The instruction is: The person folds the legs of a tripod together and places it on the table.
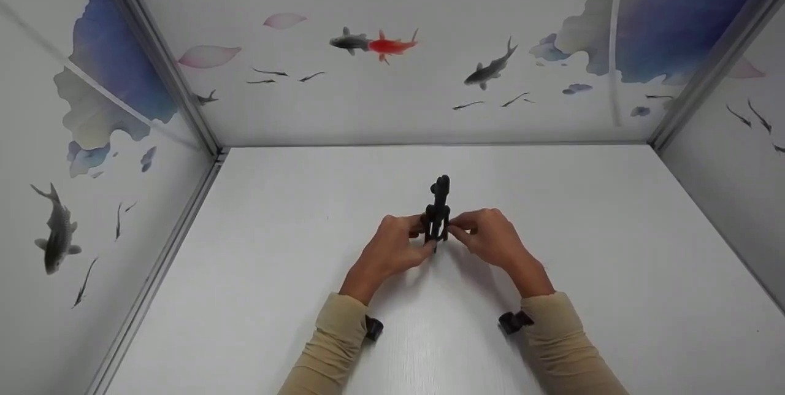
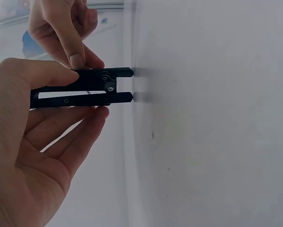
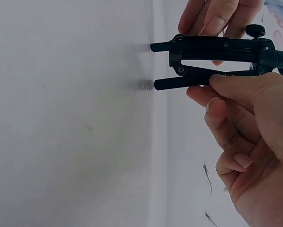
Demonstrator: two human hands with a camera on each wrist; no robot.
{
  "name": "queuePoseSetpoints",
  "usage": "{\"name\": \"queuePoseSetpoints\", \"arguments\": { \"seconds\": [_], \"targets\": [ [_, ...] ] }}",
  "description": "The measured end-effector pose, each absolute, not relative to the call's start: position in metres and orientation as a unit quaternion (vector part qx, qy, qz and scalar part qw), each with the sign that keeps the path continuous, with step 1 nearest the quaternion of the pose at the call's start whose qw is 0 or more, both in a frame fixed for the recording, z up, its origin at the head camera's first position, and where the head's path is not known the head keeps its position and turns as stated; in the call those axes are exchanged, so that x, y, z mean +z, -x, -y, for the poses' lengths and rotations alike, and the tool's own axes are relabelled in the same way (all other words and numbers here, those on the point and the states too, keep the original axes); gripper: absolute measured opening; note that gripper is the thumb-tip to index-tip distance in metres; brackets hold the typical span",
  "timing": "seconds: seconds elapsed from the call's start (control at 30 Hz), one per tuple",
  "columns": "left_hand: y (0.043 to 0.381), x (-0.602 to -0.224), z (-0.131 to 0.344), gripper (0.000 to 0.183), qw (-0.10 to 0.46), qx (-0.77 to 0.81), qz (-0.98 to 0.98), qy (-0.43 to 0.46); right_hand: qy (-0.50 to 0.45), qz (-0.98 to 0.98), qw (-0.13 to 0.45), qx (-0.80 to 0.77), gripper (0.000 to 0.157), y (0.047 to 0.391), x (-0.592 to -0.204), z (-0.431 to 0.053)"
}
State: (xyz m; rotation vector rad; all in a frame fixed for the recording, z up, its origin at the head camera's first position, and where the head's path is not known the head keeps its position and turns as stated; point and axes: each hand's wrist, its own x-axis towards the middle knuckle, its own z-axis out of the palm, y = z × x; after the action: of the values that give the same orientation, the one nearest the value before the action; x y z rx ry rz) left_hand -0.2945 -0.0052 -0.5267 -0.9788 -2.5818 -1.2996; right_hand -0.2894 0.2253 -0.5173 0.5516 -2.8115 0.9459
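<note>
Tripod (image 1: pixel 438 212), black, slender, upright, 1 round side knob (image 3: pixel 255 31), in the narrow pinch of left grip (image 1: pixel 394 246) and right grip (image 1: pixel 492 238).

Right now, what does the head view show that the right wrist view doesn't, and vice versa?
Head only: both tan sleeves, the black devices at the wrists, and the red fish printed on the back wall.

Right wrist only: the small screw at the brace joint, and the palm side of the right hand.

Both: the black stand, gripped by the left hand and pinched by the right, plus the white tabletop.
</note>
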Motion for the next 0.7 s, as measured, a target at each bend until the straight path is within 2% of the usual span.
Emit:
{"name": "queuePoseSetpoints", "arguments": {
  "seconds": [0.7],
  "targets": [
    [0.2932, -0.5293, 0.0035, 0.029, 0.065, -0.382, 0.863, 0.324, -0.180, 0.904, 0.045, 0.385, 0.016, 0.2890, -0.5236, -0.2211]
  ]
}}
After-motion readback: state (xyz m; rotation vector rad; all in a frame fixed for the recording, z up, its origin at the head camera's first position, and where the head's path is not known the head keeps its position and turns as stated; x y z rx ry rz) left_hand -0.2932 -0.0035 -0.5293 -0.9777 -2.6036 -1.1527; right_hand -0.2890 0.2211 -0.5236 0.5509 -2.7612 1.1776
